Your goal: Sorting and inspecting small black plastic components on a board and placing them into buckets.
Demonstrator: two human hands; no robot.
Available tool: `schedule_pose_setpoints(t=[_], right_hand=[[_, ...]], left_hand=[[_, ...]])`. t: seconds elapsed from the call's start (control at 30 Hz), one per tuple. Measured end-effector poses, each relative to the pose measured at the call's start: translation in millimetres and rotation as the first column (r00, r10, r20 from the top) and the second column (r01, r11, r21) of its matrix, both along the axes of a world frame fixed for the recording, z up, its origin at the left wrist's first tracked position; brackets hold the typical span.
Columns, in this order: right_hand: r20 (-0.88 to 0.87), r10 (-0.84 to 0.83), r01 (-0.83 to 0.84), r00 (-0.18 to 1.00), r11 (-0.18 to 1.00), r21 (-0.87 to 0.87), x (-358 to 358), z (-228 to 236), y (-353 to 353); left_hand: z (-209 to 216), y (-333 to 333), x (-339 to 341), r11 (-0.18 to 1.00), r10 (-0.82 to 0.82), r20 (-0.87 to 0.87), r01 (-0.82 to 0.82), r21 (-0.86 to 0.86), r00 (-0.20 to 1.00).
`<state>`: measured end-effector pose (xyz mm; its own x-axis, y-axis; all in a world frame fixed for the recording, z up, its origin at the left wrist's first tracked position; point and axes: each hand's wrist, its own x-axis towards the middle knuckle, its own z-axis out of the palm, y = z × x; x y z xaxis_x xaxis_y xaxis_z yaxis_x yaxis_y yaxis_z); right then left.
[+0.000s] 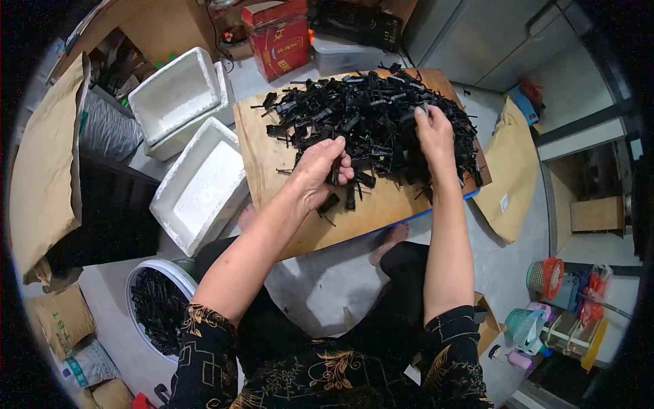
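Note:
A heap of black plastic parts point(368, 116), many with thin rods sticking out, covers much of a low wooden board point(293, 235). Over the heap's near left edge, my left hand point(321, 170) is closed, fingers curled round a black plastic part point(334, 172). Further right, my right hand point(436, 133) pinches thumb to forefinger above the heap. A small dark bit shows at its fingertips, too little to name. Some loose black parts point(329, 203) lie on the board just below my left hand.
Two white foam boxes point(197, 238), point(136, 102) stand left of the board. A white bucket point(133, 300) of black parts is at lower left. A red box point(279, 41) stands behind; a brown paper sack point(511, 184) lies right. My feet point(390, 244) are by the board's near edge.

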<state>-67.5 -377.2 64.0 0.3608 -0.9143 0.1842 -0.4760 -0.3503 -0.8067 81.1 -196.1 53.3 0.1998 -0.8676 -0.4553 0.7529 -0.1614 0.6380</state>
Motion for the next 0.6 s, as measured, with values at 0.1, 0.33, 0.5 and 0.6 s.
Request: schedule_pose_setpoints(t=[0.1,0.33,0.5,0.6], right_hand=[[0.299,0.022,-0.168,0.954,0.865,0.472,0,22,18],[0.548,0.356,-0.652,0.756,0.483,0.585,0,33,61],[0.586,0.434,-0.729,0.685,0.431,0.533,-4,39,70],[0.578,0.480,-0.745,0.660,0.322,0.584,-5,45,73]], left_hand=[[3,1,-4,0.998,-0.028,0.122,0.035,-0.053,0.992],[21,5,-11,0.961,-0.081,0.108,0.106,-0.257,0.991],[24,16,-8,0.903,-0.141,0.068,0.156,-0.401,0.988],[28,21,-9,0.907,-0.151,0.042,0.155,-0.392,0.988]])
